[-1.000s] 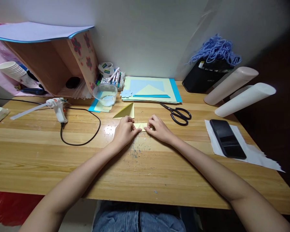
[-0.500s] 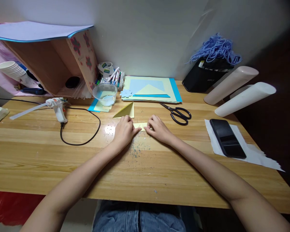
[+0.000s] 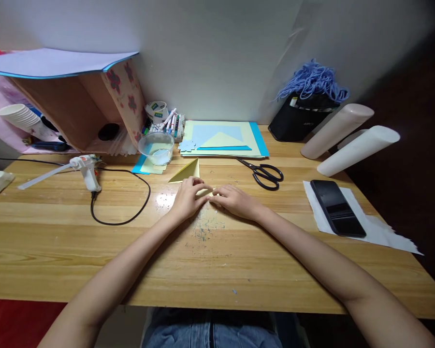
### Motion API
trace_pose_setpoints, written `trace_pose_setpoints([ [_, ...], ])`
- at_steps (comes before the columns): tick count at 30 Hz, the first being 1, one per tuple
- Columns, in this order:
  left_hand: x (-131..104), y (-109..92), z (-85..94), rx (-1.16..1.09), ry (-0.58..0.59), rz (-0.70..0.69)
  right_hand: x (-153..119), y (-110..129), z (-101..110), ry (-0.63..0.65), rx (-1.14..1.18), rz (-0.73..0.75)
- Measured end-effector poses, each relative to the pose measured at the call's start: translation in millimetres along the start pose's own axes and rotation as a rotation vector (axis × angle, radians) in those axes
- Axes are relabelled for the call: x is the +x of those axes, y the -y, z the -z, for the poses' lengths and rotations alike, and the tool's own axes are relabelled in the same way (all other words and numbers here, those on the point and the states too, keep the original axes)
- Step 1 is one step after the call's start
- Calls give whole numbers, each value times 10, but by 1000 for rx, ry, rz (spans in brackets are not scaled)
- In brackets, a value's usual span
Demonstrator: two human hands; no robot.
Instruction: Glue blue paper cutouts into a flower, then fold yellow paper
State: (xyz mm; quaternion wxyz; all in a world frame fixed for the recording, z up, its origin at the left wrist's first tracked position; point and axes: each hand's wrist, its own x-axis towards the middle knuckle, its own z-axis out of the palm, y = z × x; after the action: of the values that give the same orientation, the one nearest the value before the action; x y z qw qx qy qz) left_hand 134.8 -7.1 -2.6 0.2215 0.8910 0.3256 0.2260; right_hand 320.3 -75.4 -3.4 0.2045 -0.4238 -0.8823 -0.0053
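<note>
Both hands [image 3: 209, 198] now closer together, pinching pale-yellow paper [image 3: 203, 192] (its middle mostly covered).

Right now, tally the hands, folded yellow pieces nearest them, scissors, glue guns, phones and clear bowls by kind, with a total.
Hands: 2, left hand and right hand
Folded yellow pieces: 2, small piece at the fingers, triangular piece beyond
Scissors: 1
Glue gun: 1
Phone: 1
Clear bowl: 1
Total: 8
</note>
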Motion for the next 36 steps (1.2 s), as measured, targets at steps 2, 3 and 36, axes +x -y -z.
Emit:
trace_pose_setpoints([
  [2, 13, 36, -11, -32, 20, -29, 3, -6, -4, -1, 41, 27],
  [3, 18, 53, -12, -44, 30, -38, 7, -10, -7, -3, 52, 23],
  [36, -3, 148, 227, -144, 346, -94, -122, -171, 116, -49, 295, -132],
])
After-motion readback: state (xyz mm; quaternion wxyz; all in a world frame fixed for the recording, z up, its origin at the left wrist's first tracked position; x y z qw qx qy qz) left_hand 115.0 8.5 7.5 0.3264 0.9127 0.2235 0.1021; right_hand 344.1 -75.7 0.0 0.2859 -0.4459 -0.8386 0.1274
